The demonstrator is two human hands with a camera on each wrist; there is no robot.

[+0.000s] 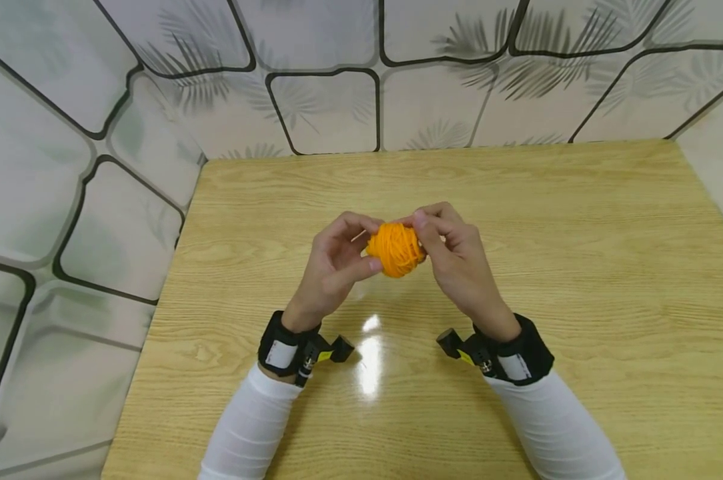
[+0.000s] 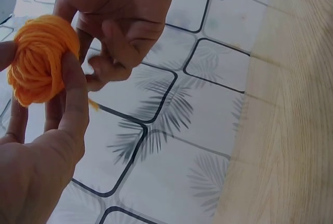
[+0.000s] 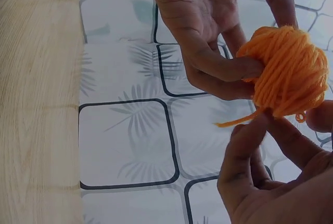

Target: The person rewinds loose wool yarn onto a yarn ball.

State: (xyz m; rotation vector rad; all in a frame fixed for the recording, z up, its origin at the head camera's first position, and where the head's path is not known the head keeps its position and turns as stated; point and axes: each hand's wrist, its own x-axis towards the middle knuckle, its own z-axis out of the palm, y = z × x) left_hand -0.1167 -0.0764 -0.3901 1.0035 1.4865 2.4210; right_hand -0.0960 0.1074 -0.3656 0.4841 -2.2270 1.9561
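An orange ball of yarn point(image 1: 396, 251) is held above the wooden table, between both hands. My left hand point(image 1: 335, 268) grips it from the left, thumb at the near side and fingers at the far side. At the ball's right side, my right hand point(image 1: 457, 260) pinches the yarn between thumb and fingers. A short loose yarn end point(image 3: 235, 123) sticks out beside the right fingertips in the right wrist view. In the left wrist view, the wound strands of the ball point(image 2: 41, 60) show between the left thumb and fingers.
The wood-grain table point(image 1: 577, 267) spreads beneath both hands, with a bright reflection near its middle. Patterned panels with dark outlines and leaf prints point(image 1: 325, 110) border its back and left edges. Each wrist wears a black strap point(image 1: 277, 347) with a small camera.
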